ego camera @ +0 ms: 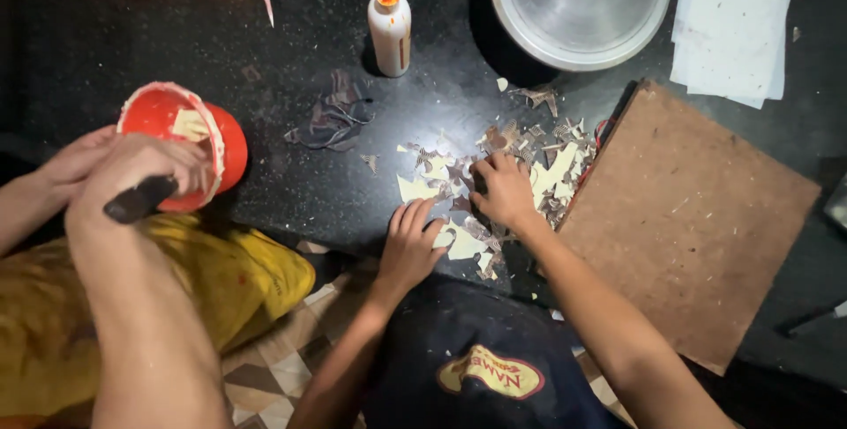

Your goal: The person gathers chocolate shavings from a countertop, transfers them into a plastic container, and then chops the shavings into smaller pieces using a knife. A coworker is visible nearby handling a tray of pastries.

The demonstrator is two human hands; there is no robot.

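Red cup (231,142): counter's 9 o'clock, pale scrap inside.
Right hand (132,173): closed around dark handle (139,199).
Left hand (75,162): beside cup, opening not clear.

Landmark: white glue bottle with orange cap (389,27). Left of it, bare black desk (159,32), open passage. Right: round metal bowl (580,3) blocks. Below: crumpled dark cloth (331,118), scattered paper scraps (494,173), co-worker's hands (503,191) obstruct.

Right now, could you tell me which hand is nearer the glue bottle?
Right hand, gripping a dark handle left of the glue bottle; left hand lies farther left.
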